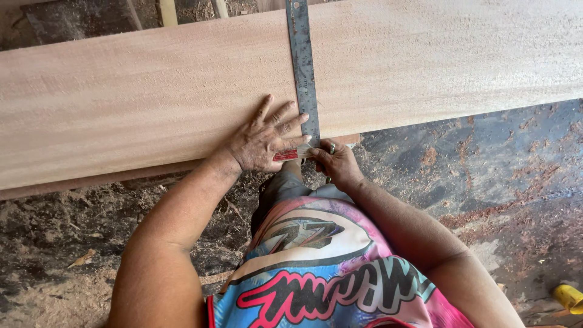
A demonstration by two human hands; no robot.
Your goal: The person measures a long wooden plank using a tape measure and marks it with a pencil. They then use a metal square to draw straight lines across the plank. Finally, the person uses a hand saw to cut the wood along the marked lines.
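A wide pale wooden plank (152, 91) runs across the view from left to right. A grey metal square's blade (302, 61) lies across it, reaching from the far edge to the near edge. My left hand (264, 138) rests flat on the plank with fingers spread, its fingertips touching the blade and its red stock (285, 155) at the near edge. My right hand (334, 163) is closed at the plank's near edge just right of the blade, gripping a small object that looks like a pencil; most of it is hidden.
Below the plank lies a dark floor (486, 158) strewn with sawdust and wood shavings. A second board edge (91, 182) shows under the plank. A yellow object (569, 297) sits at the lower right. Timber pieces (167, 11) lie beyond the plank.
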